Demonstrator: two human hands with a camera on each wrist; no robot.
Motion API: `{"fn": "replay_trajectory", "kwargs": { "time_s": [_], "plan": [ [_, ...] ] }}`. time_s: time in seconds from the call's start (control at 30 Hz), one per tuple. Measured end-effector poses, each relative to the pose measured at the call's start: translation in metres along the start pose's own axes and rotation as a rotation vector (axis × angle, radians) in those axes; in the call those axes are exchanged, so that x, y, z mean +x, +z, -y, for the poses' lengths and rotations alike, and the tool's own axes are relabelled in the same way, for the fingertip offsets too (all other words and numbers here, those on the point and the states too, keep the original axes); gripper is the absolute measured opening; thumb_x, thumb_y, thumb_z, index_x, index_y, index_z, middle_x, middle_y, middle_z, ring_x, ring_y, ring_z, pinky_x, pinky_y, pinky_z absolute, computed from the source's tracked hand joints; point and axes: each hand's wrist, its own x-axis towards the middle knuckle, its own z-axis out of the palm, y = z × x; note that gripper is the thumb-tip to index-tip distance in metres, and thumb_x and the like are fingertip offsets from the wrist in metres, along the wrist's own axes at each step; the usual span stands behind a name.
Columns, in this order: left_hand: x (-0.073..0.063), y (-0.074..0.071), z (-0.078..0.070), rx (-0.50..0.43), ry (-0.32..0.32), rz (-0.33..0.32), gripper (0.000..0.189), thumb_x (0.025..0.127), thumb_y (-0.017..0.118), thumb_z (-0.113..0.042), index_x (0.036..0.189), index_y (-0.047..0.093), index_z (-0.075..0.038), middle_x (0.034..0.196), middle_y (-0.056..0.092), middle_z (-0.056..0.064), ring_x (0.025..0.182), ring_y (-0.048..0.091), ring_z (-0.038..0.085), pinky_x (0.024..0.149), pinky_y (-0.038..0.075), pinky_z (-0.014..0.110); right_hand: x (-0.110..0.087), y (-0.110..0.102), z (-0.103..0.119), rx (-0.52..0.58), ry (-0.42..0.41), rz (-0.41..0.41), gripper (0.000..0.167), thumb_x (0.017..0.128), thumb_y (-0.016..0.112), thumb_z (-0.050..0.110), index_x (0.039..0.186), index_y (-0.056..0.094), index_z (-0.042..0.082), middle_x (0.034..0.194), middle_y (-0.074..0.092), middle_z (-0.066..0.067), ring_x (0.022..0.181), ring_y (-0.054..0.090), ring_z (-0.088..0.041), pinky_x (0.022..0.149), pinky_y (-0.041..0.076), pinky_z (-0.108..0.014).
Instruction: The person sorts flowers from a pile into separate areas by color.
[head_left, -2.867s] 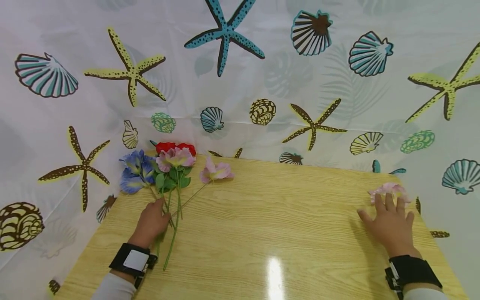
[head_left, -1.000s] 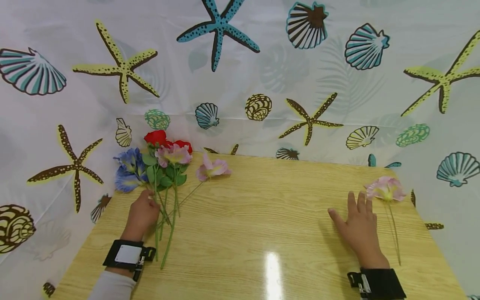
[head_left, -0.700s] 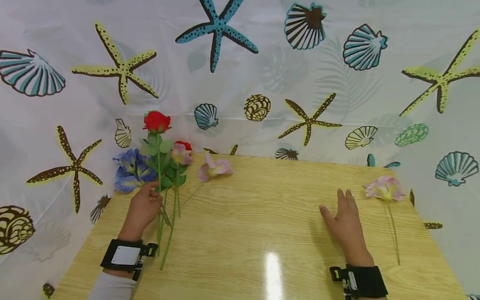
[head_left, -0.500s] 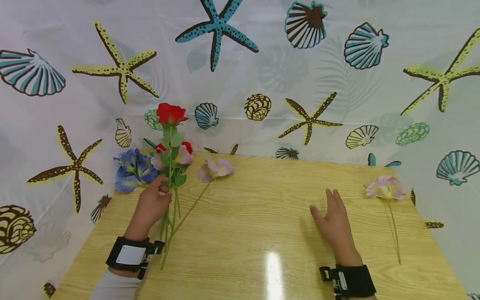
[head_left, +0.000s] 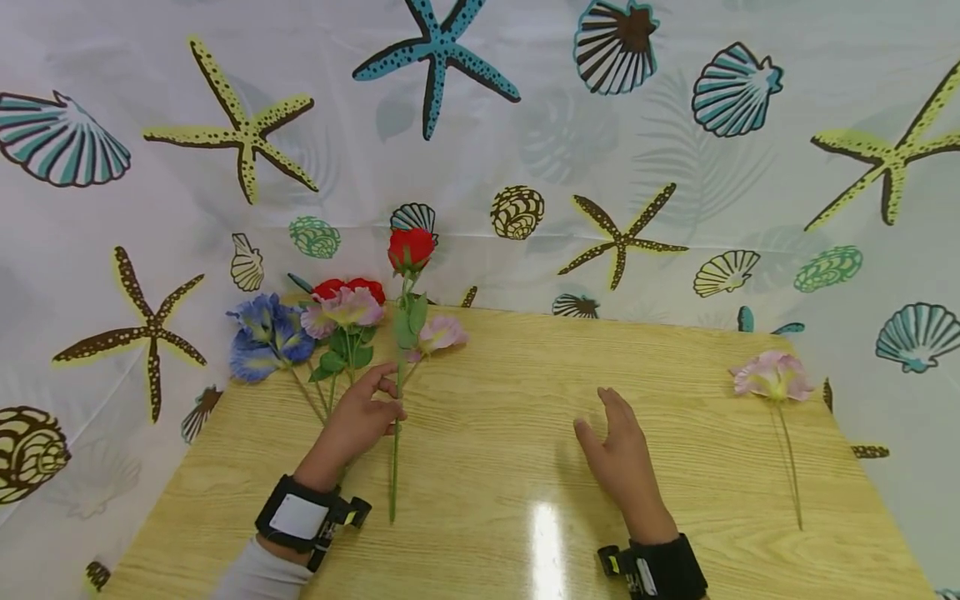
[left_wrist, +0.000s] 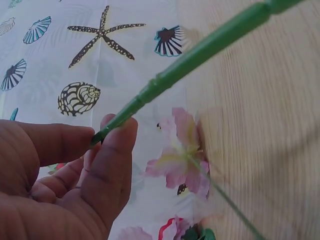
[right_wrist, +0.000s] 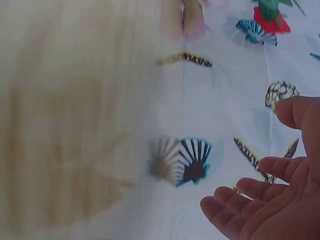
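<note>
My left hand [head_left: 365, 417] pinches the green stem of a red rose [head_left: 410, 250] between thumb and fingers, holding it upright above the table. The left wrist view shows that stem [left_wrist: 165, 80] crossing the fingertips. Left of the held rose lies a group of flowers: blue blooms [head_left: 268, 337], other red roses [head_left: 367, 287] and a pink flower [head_left: 352, 307]. Another pink flower [head_left: 444, 332] lies partly behind the rose. My right hand [head_left: 621, 454] hovers over the middle of the table with fingers extended, holding nothing; in the right wrist view its palm [right_wrist: 280, 210] shows bare.
A single pink flower [head_left: 772, 377] with a long stem lies at the table's right side. Behind the wooden table [head_left: 510, 400] hangs a white cloth [head_left: 480, 158] printed with starfish and shells. A bright light reflection shows near the table's front.
My left hand has lifted one red rose out of the group and carried it to the right. My right hand has left the lone pink flower and moved left toward the middle.
</note>
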Motion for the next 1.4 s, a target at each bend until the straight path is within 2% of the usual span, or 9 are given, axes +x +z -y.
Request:
{"fn": "replay_trajectory", "kwargs": {
  "time_s": [0.27,0.43,0.57,0.7,0.83,0.93,1.1,1.27,1.4],
  "plan": [
    [0.003,0.026,-0.01,-0.063,0.014,0.03,0.052,0.09,0.054,-0.002,0.138,0.037,-0.013,0.107,0.044,0.013,0.088,0.062,0.028,0.067,0.05,0.037,-0.015,0.029,0.043,0.148,-0.035,0.031,0.052,0.093,0.054,0.034,0.138,0.041,0.012,0.134,0.046,-0.01,0.112,0.052,-0.028,0.077,0.05,-0.04],
    [0.007,0.043,-0.016,-0.142,0.016,0.06,0.052,0.087,0.058,0.0,0.134,0.04,-0.011,0.11,0.044,0.014,0.089,0.062,0.032,0.066,0.05,0.037,-0.025,0.052,0.064,0.225,-0.047,0.058,0.046,0.093,0.055,0.035,0.133,0.048,0.014,0.127,0.052,-0.007,0.104,0.058,-0.021,0.07,0.052,-0.029],
    [0.008,0.059,-0.021,-0.186,0.006,0.08,0.048,0.084,0.062,-0.002,0.128,0.043,-0.011,0.112,0.044,0.014,0.089,0.063,0.03,0.069,0.051,0.037,-0.029,0.067,0.072,0.276,-0.036,0.063,0.042,0.093,0.055,0.034,0.13,0.049,0.015,0.125,0.054,-0.006,0.1,0.059,-0.016,0.07,0.051,-0.028],
    [0.009,0.077,-0.024,-0.198,0.043,0.097,0.043,0.085,0.063,-0.002,0.124,0.045,-0.01,0.111,0.045,0.015,0.089,0.063,0.028,0.071,0.05,0.037,-0.032,0.074,0.078,0.339,-0.009,0.069,0.037,0.092,0.058,0.029,0.126,0.052,0.015,0.117,0.057,-0.007,0.095,0.06,-0.013,0.067,0.051,-0.027],
    [0.007,0.092,-0.033,-0.215,0.099,0.1,0.041,0.085,0.061,0.001,0.122,0.047,-0.007,0.11,0.047,0.016,0.087,0.063,0.029,0.072,0.05,0.035,-0.036,0.076,0.081,0.343,-0.007,0.101,0.029,0.091,0.06,0.018,0.118,0.057,0.01,0.099,0.06,-0.001,0.085,0.061,-0.012,0.062,0.05,-0.024],
    [0.0,0.098,-0.047,-0.234,0.143,0.083,0.037,0.085,0.059,0.005,0.12,0.048,-0.003,0.108,0.047,0.019,0.086,0.061,0.032,0.07,0.05,0.035,-0.038,0.076,0.082,0.297,-0.036,0.09,0.023,0.088,0.062,0.011,0.111,0.06,0.007,0.089,0.059,0.004,0.078,0.06,-0.01,0.059,0.049,-0.024],
    [-0.01,0.102,-0.065,-0.205,0.156,0.064,0.035,0.084,0.058,0.008,0.116,0.049,-0.001,0.106,0.046,0.021,0.088,0.057,0.032,0.068,0.05,0.034,-0.038,0.073,0.082,0.234,-0.062,0.065,0.025,0.088,0.063,0.007,0.112,0.058,0.009,0.086,0.058,0.005,0.073,0.058,-0.007,0.058,0.047,-0.023],
    [-0.001,0.109,-0.046,-0.19,0.159,0.037,0.036,0.083,0.059,0.005,0.117,0.05,-0.003,0.109,0.049,0.017,0.095,0.056,0.028,0.068,0.05,0.033,-0.039,0.073,0.076,0.206,-0.095,0.1,0.029,0.088,0.062,0.006,0.116,0.055,0.01,0.086,0.058,0.005,0.073,0.057,-0.008,0.058,0.046,-0.023],
    [0.005,0.115,-0.029,-0.198,0.161,0.047,0.045,0.085,0.064,-0.003,0.127,0.048,-0.008,0.125,0.048,0.011,0.113,0.051,0.027,0.081,0.049,0.037,-0.04,0.069,0.074,0.192,-0.117,0.101,0.031,0.087,0.063,0.004,0.117,0.054,0.009,0.084,0.057,0.005,0.072,0.056,-0.007,0.057,0.046,-0.023]
  ]
}}
